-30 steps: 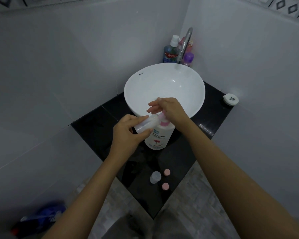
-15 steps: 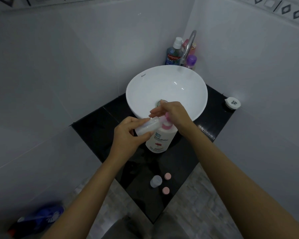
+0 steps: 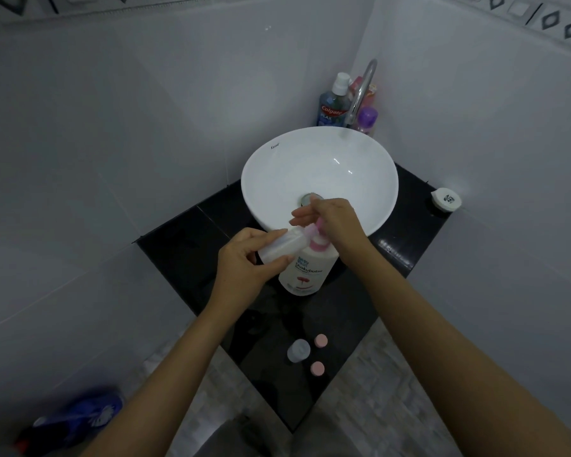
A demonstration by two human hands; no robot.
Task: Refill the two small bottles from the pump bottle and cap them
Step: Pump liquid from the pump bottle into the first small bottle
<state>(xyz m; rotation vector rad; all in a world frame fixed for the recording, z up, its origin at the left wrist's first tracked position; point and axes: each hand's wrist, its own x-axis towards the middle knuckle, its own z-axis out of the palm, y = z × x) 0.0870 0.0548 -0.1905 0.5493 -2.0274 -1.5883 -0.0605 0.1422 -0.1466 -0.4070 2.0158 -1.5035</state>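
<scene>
A white pump bottle point(image 3: 305, 270) with a pink pump stands on the black counter point(image 3: 185, 249) in front of the basin. My left hand point(image 3: 244, 265) holds a small translucent bottle point(image 3: 277, 247) tilted on its side, its mouth against the pump's nozzle. My right hand point(image 3: 335, 222) rests flat on the pump head, fingers stretched out. The second small clear bottle point(image 3: 298, 350) stands uncapped near the counter's front corner, with two pink caps point(image 3: 320, 341) point(image 3: 317, 368) lying beside it.
A white basin point(image 3: 267, 173) fills the counter's back, with a chrome tap point(image 3: 360, 90) over it. A mouthwash bottle point(image 3: 333, 105) and a purple-capped bottle point(image 3: 367, 119) stand behind. A white round container point(image 3: 446, 199) sits at the right corner. Blue object point(image 3: 76, 415) on the floor, lower left.
Both hands stay at the pump bottle; my right hand has shifted slightly on the pump head. The small bottle stays against the nozzle.
</scene>
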